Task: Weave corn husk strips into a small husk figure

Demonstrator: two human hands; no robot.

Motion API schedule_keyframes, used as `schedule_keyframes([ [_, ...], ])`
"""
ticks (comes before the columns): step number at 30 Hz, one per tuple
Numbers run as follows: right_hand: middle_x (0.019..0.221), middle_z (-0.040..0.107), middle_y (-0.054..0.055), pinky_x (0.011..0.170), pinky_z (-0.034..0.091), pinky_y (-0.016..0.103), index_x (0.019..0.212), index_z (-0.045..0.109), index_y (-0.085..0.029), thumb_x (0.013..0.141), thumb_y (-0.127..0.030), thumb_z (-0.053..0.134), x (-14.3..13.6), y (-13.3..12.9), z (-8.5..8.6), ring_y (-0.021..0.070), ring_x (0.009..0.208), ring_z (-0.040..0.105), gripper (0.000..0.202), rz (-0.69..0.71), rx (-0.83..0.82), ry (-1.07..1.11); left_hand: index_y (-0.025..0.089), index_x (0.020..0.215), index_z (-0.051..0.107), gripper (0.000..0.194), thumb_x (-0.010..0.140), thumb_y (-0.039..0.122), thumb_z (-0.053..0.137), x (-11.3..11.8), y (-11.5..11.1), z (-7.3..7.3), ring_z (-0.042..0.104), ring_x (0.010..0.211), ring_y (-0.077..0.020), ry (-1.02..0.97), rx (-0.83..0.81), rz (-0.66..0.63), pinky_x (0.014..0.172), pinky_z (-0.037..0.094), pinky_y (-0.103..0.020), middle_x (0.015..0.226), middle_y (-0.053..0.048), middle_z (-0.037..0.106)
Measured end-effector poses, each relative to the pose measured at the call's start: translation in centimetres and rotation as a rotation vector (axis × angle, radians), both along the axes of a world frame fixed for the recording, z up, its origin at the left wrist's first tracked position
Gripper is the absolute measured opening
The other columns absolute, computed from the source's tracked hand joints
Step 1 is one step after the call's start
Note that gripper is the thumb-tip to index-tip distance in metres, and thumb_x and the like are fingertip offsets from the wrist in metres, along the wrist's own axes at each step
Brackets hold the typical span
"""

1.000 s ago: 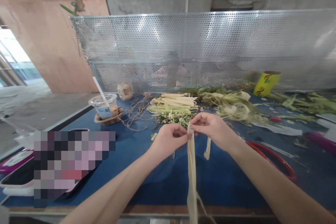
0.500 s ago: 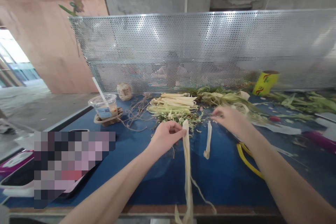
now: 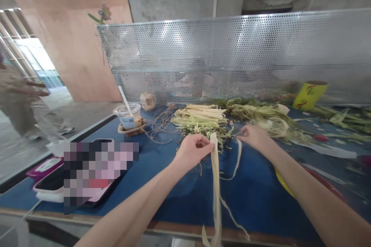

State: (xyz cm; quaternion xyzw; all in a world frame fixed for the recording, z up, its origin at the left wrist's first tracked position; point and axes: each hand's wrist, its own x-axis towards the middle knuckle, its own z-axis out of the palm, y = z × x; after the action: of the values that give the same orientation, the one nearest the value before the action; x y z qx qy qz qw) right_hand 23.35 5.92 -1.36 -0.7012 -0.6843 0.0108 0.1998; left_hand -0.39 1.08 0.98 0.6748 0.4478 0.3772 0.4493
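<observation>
My left hand (image 3: 194, 150) pinches the upper end of a long pale husk strip (image 3: 216, 185), which hangs down past the table's front edge with a thin tail curling off to the right. Opposite it, my right hand (image 3: 255, 137) has its thumb and fingers closed on a thinner husk strip (image 3: 238, 160) that bends down toward the left. Just beyond both hands lies a heap of green and cream shreds (image 3: 204, 131). Behind that heap is a stack of pale, rolled husks (image 3: 199, 115).
Leafy husks (image 3: 252, 110) spread along the back right, near a yellow roll (image 3: 310, 95). At left stand a lidded drink cup (image 3: 127, 119), tangled twine (image 3: 162, 121) and a partly blurred tablet (image 3: 101, 173). A perforated metal screen (image 3: 174, 54) closes the back. A person (image 3: 17, 92) stands far left.
My right hand's fingertips now meet the thin strip, which was slightly below them and straighter before. The left hand keeps its grip. The view has swung left, bringing a person into sight.
</observation>
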Motion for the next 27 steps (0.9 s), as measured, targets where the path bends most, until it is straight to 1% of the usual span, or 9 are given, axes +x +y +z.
schedule_keyframes([
  [3,0.069,0.066,0.010,0.061,0.043,0.030,0.064,0.061,-0.015,0.064,-0.026,0.062,-0.2,0.1,-0.5,0.0243,0.070,0.061,0.012,0.021,0.010,0.014,0.015,0.063,0.054,0.013,0.067,0.027,0.057,-0.1,0.0,-0.1,0.050,0.045,-0.0072,-0.017,0.015,-0.012,0.043,0.043,-0.018,0.056,0.000,0.058],
  [6,0.059,0.063,0.004,0.059,0.043,0.027,0.053,0.057,-0.018,0.060,-0.018,0.061,-0.5,0.0,-0.6,0.0200,0.063,0.061,0.009,0.060,0.001,0.062,0.015,0.063,0.055,0.014,0.067,0.028,0.057,-0.1,-0.1,-0.3,0.050,0.046,-0.0077,-0.032,0.025,-0.025,0.043,0.042,-0.018,0.056,0.000,0.058],
  [11,0.064,0.062,0.003,0.059,0.043,0.026,0.061,0.058,-0.017,0.065,-0.020,0.057,-0.5,-1.7,2.2,0.0160,0.063,0.058,0.005,0.104,0.023,0.202,0.014,0.063,0.055,0.014,0.067,0.028,0.056,-0.3,-0.2,0.0,0.049,0.045,-0.0077,-0.015,0.039,-0.004,0.043,0.042,-0.018,0.057,-0.001,0.059],
  [12,0.064,0.062,0.002,0.057,0.042,0.025,0.065,0.058,-0.018,0.067,-0.026,0.057,-0.5,-2.3,3.1,0.0143,0.060,0.057,0.008,0.125,0.016,0.271,0.014,0.062,0.055,0.015,0.067,0.028,0.056,-0.3,-0.2,0.1,0.049,0.045,-0.0075,-0.014,0.041,-0.001,0.043,0.041,-0.019,0.057,-0.001,0.059],
  [14,0.057,0.054,-0.001,0.046,0.037,0.024,0.069,0.056,-0.019,0.066,-0.035,0.059,-0.8,-3.5,4.4,0.0107,0.048,0.048,0.017,0.270,-0.088,0.736,0.014,0.062,0.055,0.015,0.067,0.028,0.056,-0.3,-0.1,0.1,0.048,0.044,-0.0072,-0.007,0.049,0.002,0.043,0.040,-0.019,0.056,-0.001,0.059],
  [17,0.048,0.040,-0.006,0.041,0.030,0.022,0.065,0.052,-0.019,0.063,-0.036,0.065,-2.5,-4.8,5.0,0.0068,0.042,0.037,0.021,0.461,-0.254,1.152,0.014,0.062,0.055,0.016,0.066,0.029,0.057,-0.1,0.1,-0.3,0.047,0.042,-0.0072,0.014,0.059,-0.003,0.042,0.038,-0.018,0.053,0.000,0.056],
  [20,0.048,0.041,-0.007,0.042,0.028,0.020,0.066,0.054,-0.018,0.057,-0.032,0.071,-5.1,-5.2,4.1,0.0052,0.042,0.034,0.024,0.516,-0.338,1.263,0.014,0.060,0.054,0.015,0.065,0.028,0.058,0.3,0.2,-0.9,0.046,0.042,-0.0076,0.011,0.056,-0.028,0.042,0.037,-0.019,0.049,0.002,0.052],
  [23,0.055,0.051,-0.004,0.041,0.025,0.020,0.066,0.055,-0.015,0.058,-0.033,0.071,-6.8,-5.3,3.0,0.0042,0.043,0.034,0.025,0.510,-0.277,1.246,0.014,0.060,0.055,0.015,0.064,0.028,0.058,0.7,0.1,-1.1,0.047,0.043,-0.0078,-0.012,0.047,-0.055,0.043,0.037,-0.019,0.051,0.002,0.053],
  [27,0.057,0.053,-0.003,0.041,0.027,0.020,0.068,0.056,-0.015,0.063,-0.036,0.067,-6.9,-5.5,2.7,0.0052,0.045,0.037,0.025,0.483,-0.158,1.120,0.014,0.062,0.056,0.017,0.065,0.030,0.060,0.7,-0.2,-0.8,0.047,0.044,-0.0076,-0.037,0.028,-0.085,0.044,0.038,-0.018,0.053,0.001,0.054],
])
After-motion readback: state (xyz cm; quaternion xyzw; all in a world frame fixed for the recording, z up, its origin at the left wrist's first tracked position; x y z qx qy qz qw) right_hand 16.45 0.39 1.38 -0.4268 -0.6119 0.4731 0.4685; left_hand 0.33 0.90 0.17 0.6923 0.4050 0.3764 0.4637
